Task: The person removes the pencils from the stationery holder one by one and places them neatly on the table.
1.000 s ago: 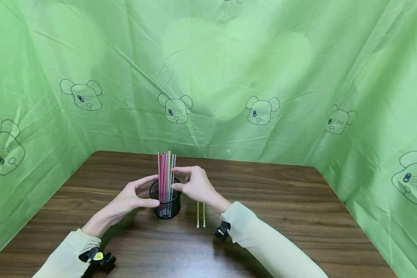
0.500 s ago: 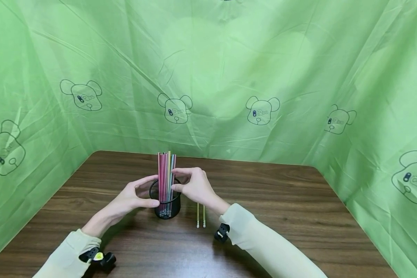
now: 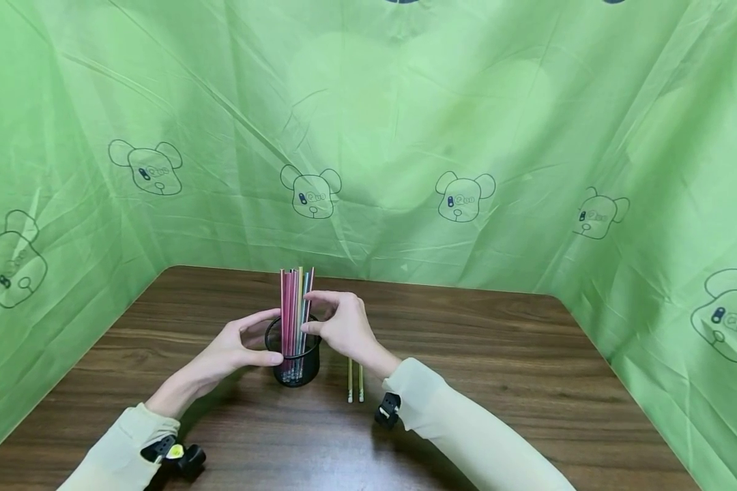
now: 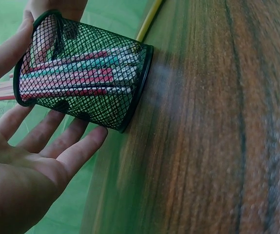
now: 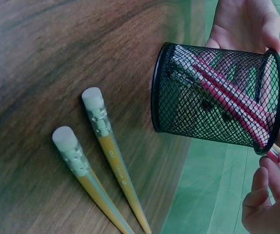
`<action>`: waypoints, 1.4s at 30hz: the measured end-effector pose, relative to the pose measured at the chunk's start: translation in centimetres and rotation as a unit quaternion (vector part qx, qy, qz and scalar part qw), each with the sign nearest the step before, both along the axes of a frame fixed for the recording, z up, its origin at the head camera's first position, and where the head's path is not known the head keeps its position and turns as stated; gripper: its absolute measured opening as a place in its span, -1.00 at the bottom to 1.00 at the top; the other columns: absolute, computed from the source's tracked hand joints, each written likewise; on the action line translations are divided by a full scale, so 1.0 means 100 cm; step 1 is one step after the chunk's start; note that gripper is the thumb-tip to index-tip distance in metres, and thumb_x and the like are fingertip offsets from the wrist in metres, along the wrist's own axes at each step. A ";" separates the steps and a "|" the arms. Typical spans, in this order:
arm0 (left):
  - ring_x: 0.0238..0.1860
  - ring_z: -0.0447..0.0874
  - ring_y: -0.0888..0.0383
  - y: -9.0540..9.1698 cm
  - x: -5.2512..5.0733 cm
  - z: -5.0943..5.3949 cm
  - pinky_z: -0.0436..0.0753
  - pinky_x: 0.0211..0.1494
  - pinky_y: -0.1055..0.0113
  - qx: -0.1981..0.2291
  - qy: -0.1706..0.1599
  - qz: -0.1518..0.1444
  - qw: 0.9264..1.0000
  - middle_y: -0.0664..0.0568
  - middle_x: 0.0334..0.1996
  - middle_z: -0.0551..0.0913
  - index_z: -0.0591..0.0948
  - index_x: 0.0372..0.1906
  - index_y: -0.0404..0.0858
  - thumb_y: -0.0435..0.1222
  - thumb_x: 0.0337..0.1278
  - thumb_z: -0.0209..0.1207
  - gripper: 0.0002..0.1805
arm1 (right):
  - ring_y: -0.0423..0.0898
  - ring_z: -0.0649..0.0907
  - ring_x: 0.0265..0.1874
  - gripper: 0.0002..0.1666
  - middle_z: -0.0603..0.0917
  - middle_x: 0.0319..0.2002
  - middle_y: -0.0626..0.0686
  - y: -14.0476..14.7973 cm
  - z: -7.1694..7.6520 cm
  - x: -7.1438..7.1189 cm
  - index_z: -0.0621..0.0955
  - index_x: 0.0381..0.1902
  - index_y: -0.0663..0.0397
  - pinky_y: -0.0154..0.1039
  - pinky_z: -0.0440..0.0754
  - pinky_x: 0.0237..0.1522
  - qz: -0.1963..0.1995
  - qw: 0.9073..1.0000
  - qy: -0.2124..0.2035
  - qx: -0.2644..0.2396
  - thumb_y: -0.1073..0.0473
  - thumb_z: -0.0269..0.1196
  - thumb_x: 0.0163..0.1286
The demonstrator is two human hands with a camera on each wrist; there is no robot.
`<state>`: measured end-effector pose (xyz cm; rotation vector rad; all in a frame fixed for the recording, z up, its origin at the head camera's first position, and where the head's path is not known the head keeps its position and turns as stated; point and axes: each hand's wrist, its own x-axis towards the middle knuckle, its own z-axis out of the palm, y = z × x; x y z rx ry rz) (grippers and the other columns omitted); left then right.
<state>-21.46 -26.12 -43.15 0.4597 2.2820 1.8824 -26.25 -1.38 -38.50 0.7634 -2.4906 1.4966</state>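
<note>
A black mesh cup [image 3: 307, 370] stands upright on the table, holding several pink, yellow and blue pencils [image 3: 291, 307]. My left hand [image 3: 221, 356] curls round the cup's left side, thumb at the rim; in the left wrist view its fingers lie along the mesh [image 4: 76, 78]. My right hand [image 3: 350, 332] is above the cup's right edge, its thumb and fingers pinching a pink pencil [image 3: 312, 273] that leans slightly right. In the right wrist view, pencils slant inside the cup [image 5: 218, 105], and my right hand [image 5: 274, 212] is beside its rim.
Two yellow pencils [image 3: 361, 385] with white erasers lie side by side on the wooden table [image 3: 503, 382], right of the cup and partly under my right forearm. A green curtain [image 3: 381, 123] with printed bear heads hangs behind and around the table.
A pink pencil now shows at the right of the bunch, rising a little higher and leaning right. My right hand has shifted slightly up; my left hand has stayed at the cup.
</note>
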 end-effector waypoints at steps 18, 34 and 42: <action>0.43 0.40 -0.33 -0.001 -0.001 -0.001 0.45 0.29 0.07 -0.001 0.000 0.001 1.000 -0.35 0.49 0.37 0.28 0.63 -0.25 -0.33 0.22 0.46 -0.08 | -0.16 0.72 -0.37 -0.21 0.77 -0.01 0.02 -0.008 -0.006 -0.006 0.74 0.24 0.03 -0.34 0.64 -0.31 -0.007 0.999 0.045 -0.008 0.33 0.71 -0.02; 0.43 0.41 -0.33 0.000 0.000 0.001 0.42 0.35 -0.08 -0.003 0.001 0.003 1.000 -0.36 0.49 0.36 0.28 0.63 -0.24 -0.30 0.21 0.47 -0.07 | -0.22 0.78 -0.41 -0.18 0.70 0.08 0.10 -0.006 -0.001 -0.012 0.68 0.33 0.06 -0.30 0.72 -0.36 0.002 0.998 -0.001 -0.069 0.49 0.59 0.06; 0.43 0.40 -0.32 -0.001 0.000 0.000 0.41 0.34 -0.06 -0.003 -0.004 0.003 1.000 -0.34 0.51 0.35 0.28 0.64 -0.23 -0.30 0.22 0.47 -0.07 | -0.24 0.78 -0.39 -0.18 0.72 0.08 0.02 -0.004 -0.001 -0.015 0.68 0.34 -0.03 -0.29 0.72 -0.35 -0.001 0.998 -0.017 -0.061 0.48 0.54 0.08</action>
